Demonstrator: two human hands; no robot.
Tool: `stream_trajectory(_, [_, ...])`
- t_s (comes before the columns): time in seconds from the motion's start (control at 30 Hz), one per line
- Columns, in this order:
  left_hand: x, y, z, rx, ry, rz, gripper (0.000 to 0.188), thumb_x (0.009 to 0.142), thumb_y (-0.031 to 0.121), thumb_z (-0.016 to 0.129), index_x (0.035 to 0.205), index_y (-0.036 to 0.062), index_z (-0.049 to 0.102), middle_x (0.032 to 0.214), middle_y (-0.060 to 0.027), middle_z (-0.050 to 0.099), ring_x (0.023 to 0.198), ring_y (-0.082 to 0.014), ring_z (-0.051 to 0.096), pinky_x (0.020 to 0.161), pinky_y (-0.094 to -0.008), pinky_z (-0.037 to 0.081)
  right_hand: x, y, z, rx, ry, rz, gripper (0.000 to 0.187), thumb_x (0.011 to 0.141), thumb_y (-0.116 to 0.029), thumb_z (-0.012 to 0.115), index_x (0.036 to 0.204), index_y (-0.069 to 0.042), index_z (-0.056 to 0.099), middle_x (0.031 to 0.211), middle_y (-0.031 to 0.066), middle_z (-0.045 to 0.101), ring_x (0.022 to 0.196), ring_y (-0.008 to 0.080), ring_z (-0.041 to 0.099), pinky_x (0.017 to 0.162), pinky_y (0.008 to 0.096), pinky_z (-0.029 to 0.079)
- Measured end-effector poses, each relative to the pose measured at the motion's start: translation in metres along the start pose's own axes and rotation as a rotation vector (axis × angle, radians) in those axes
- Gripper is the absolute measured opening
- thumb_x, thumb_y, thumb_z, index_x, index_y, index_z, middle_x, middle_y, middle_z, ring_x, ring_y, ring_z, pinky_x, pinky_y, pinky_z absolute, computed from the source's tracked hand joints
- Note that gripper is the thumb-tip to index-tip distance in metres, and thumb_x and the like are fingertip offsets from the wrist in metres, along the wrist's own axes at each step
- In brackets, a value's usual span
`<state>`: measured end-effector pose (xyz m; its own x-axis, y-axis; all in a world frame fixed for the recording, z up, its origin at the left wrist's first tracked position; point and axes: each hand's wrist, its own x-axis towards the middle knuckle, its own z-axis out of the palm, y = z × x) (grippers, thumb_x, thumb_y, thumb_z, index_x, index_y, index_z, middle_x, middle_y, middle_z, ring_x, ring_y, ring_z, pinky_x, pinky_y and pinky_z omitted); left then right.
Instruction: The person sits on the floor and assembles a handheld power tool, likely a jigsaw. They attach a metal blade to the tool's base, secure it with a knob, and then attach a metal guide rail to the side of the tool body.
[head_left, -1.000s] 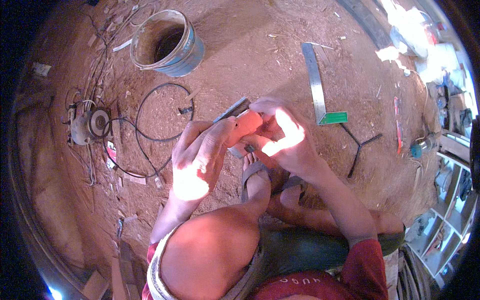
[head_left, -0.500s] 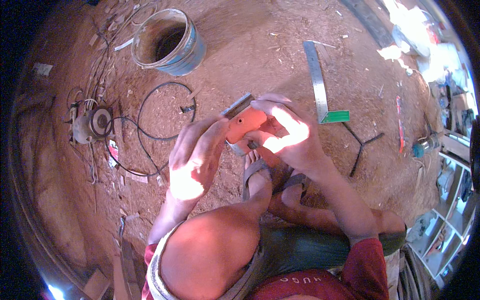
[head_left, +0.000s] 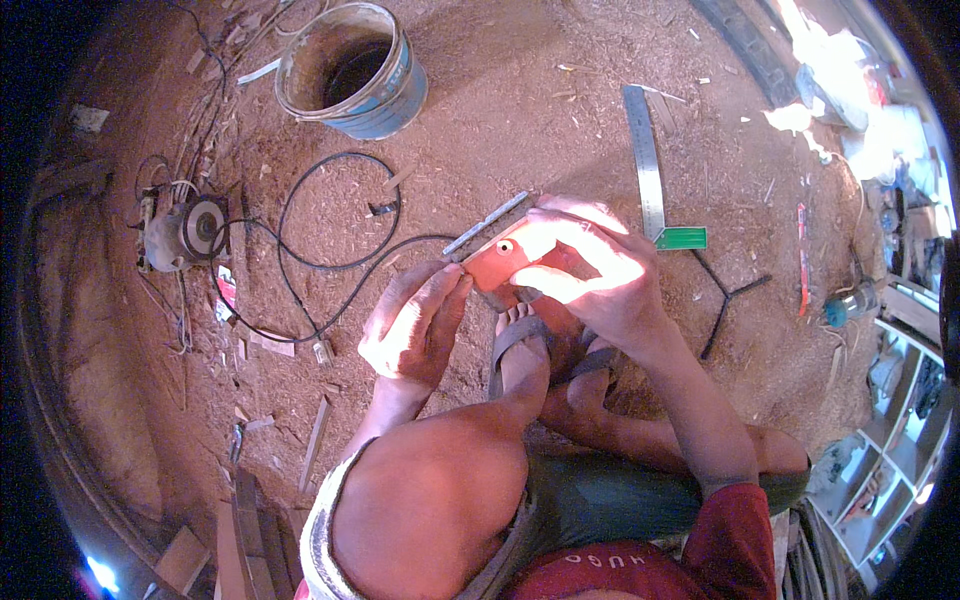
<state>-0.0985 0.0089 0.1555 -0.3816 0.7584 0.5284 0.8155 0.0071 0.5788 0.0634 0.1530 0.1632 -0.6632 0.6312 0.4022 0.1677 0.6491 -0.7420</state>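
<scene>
From the head view, the person's right hand [head_left: 612, 282] is holding an orange block [head_left: 490, 265], thumb and fingers closed on its right end. The left hand's bent fingers [head_left: 452, 290] are touching its left end, grip unclear. The block is hovering above the dirt floor [head_left: 500, 120].

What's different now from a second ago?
The orange piece turned, so its round hole shows more clearly. Fingertips of the left hand slid toward its lower-left end; the right hand still holds it. The bucket and green-handled square stayed on the floor.
</scene>
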Motion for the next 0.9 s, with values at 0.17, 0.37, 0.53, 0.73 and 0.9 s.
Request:
stream_trajectory(0.17, [0.006,-0.002,0.004,-0.110,0.026,0.103,0.026,0.075,-0.001,0.078,0.100,0.0011,0.070,0.090,-0.0160,0.070,0.078,-0.0275,0.070,0.067,-0.0338,0.057,-0.002,0.001,0.000,0.002,-0.009,0.034,0.042,0.064,-0.012,0.086,0.100,0.000,0.069,0.109,0.0166,0.067,0.097,0.0294,0.066,0.082,0.0373,0.055])
stream_trajectory(0.37, [-0.008,-0.010,0.011,-0.039,-0.033,0.079,0.029,0.074,-0.002,0.078,0.102,-0.0011,0.069,0.093,-0.0166,0.069,0.080,-0.0286,0.069,0.068,-0.0344,0.057,0.002,-0.005,-0.008,-0.067,-0.063,-0.014,0.042,0.066,-0.015,0.085,0.102,0.000,0.069,0.110,0.0168,0.067,0.100,0.0292,0.066,0.084,0.0369,0.056])
stream_trajectory(0.53, [0.002,-0.001,-0.005,0.007,-0.118,0.142,0.034,0.072,-0.002,0.079,0.104,-0.0019,0.069,0.096,-0.0175,0.069,0.083,-0.0295,0.070,0.070,-0.0353,0.058,0.000,0.000,-0.006,-0.138,-0.036,-0.079,0.037,0.072,-0.023,0.081,0.101,-0.003,0.069,0.107,0.0132,0.067,0.094,0.0285,0.067,0.079,0.0364,0.056])
stream_trajectory(0.73, [0.005,-0.005,0.000,-0.076,-0.055,0.189,0.036,0.071,-0.003,0.079,0.105,-0.0020,0.068,0.097,-0.0183,0.069,0.084,-0.0299,0.070,0.070,-0.0349,0.058,0.001,-0.003,-0.010,-0.112,-0.061,-0.068,0.041,0.069,-0.019,0.084,0.102,-0.001,0.068,0.110,0.0151,0.067,0.099,0.0284,0.068,0.082,0.0361,0.057])
stream_trajectory(0.9, [-0.004,-0.004,0.000,0.004,-0.089,0.130,0.038,0.071,0.001,0.081,0.106,-0.0011,0.067,0.097,-0.0186,0.069,0.084,-0.0298,0.070,0.069,-0.0350,0.058,-0.004,0.003,-0.008,-0.113,-0.051,-0.052,0.045,0.067,-0.017,0.086,0.104,-0.001,0.067,0.110,0.0141,0.067,0.099,0.0274,0.068,0.083,0.0357,0.057])
